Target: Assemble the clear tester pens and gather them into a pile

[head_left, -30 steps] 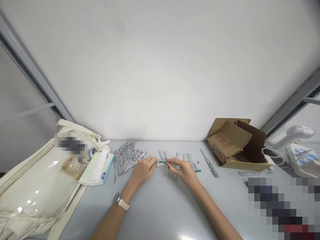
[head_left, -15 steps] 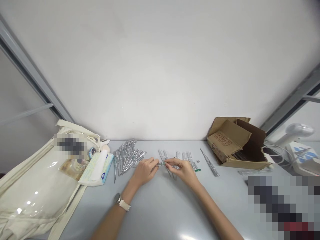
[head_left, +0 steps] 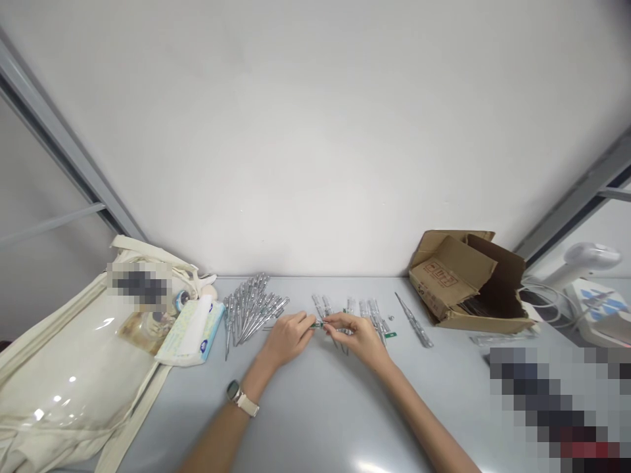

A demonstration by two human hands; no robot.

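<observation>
My left hand (head_left: pixel 290 336) is closed around a slim clear-handled tester screwdriver (head_left: pixel 318 325), lying level, its thin metal shaft poking out to the left. At the handle's right end, the fingertips of my right hand (head_left: pixel 355 336) are pinched together; whether a tiny part sits between them is too small to tell. A fanned pile of similar screwdrivers (head_left: pixel 251 309) lies left of my hands. Behind and under my right hand are several more clear handles (head_left: pixel 373 307), some partly hidden. One bigger screwdriver (head_left: pixel 414 320) lies farther right.
An opened cardboard box (head_left: pixel 453 282) stands at the back right, with a white scanner-like device (head_left: pixel 586 259) and cable beyond. A tissue pack (head_left: pixel 192 332) and a cream clear-front bag (head_left: pixel 73 368) are on the left. A small green piece (head_left: pixel 390 335) lies near the handles.
More of the handle, with green inside, now shows between my hands. Both hands stay in nearly the same place, with small finger shifts.
</observation>
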